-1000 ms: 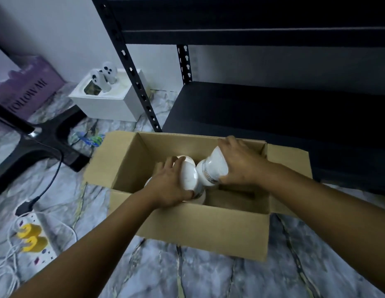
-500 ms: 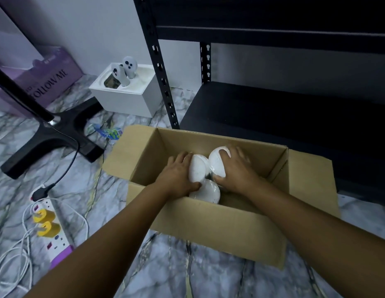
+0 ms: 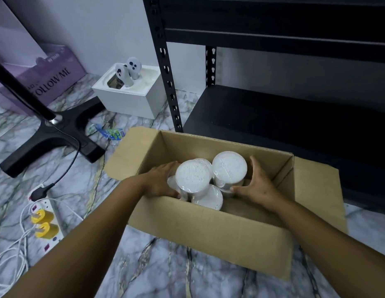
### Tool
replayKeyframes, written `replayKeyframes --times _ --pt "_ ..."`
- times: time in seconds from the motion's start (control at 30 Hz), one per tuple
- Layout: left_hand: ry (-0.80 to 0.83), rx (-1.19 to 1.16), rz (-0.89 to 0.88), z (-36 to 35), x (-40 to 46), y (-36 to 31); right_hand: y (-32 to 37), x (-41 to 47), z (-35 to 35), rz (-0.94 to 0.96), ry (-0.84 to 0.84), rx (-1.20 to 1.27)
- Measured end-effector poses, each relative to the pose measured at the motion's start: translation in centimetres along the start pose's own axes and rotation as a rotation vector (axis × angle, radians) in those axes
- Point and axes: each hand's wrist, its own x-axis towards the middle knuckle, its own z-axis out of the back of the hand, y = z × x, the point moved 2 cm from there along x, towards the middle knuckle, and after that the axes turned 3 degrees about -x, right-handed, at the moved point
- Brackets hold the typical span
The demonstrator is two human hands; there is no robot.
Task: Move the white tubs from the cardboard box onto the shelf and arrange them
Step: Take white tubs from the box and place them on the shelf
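both tubs upright, lids up, inside the cardboard box (image 3: 208, 229): left hand (image 3: 159, 181) wraps the near-left tub (image 3: 192, 176), right hand (image 3: 255, 186) clasps the far-right tub (image 3: 229, 166); shelf (image 3: 273, 117) lies straight beyond the box, nearer the right hand.

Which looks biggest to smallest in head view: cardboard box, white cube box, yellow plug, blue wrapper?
1. cardboard box
2. white cube box, though farther from the camera
3-4. yellow plug and blue wrapper: look alike, not ranked
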Motion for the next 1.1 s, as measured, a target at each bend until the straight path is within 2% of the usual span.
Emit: replayKeyframes --times 0.1,0.23,0.4,0.73,0.97,1.1 --pt "0.059 -0.081 -0.021 -0.1 0.5 -0.2 -0.4 0.6 -0.7 -0.025 0.034 0.058" --pt "0.055 -0.207 -0.076 -0.8 1.2 -0.5 -0.1 0.8 -1.3 0.032 0.067 0.239" --pt "0.05 -0.322 -0.101 -1.1 1.7 -0.8 0.4 0.8 -1.4 0.016 0.054 0.332" --pt "-0.031 -0.482 -0.062 -0.7 1.6 -1.0 1.8 0.3 -1.1 0.046 0.01 0.337" --pt "-0.127 -0.549 -0.138 -0.2 0.8 -1.9 1.9 0.4 -0.9 0.046 -0.013 0.266" --pt "-0.217 -0.575 -0.165 0.1 0.1 -2.3 2.4 -0.1 -0.2 0.074 -0.056 0.306"
